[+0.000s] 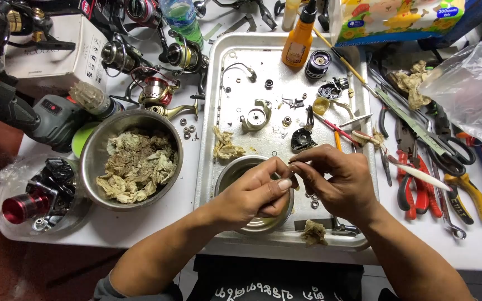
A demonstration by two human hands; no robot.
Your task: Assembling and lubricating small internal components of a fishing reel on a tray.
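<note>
Leftmost, on the white table (140, 228), a clear plastic tub (6, 206) holds a red-and-black reel spool; just right of it stands a wide steel bowl (93, 161) full of soiled, crumpled rags (135, 164). Behind these, several spinning reels (157, 92) lie crowded near a grey power tool (57, 117). Centre: a shallow rectangular metal tray (210, 167) scattered with small dismantled reel parts, an orange squeeze bottle (298, 42) at its far edge, a small round steel cup (235, 170) at its near side. Left hand (255, 192) hovers over that cup, thumb and forefinger pinched shut on a tiny metal part (291, 167), too small to identify. Right hand (341, 178) meets it from the right, fingertips closed on the same part, so both hands grasp it together. Part sits exactly between the two sets of fingertips, above the cup's right rim; neither hand is nearer, and both touch it. Its long axis cannot be told. A few small washers (313, 200) lie on the tray just below the right hand, and a dirty rag scrap (313, 231) sits near the tray's front edge. Right of the tray: red-handled pliers (414, 189), yellow-handled pliers (467, 195), scissors (453, 150), and a crumpled clear plastic bag (470, 89) at the far right.
</note>
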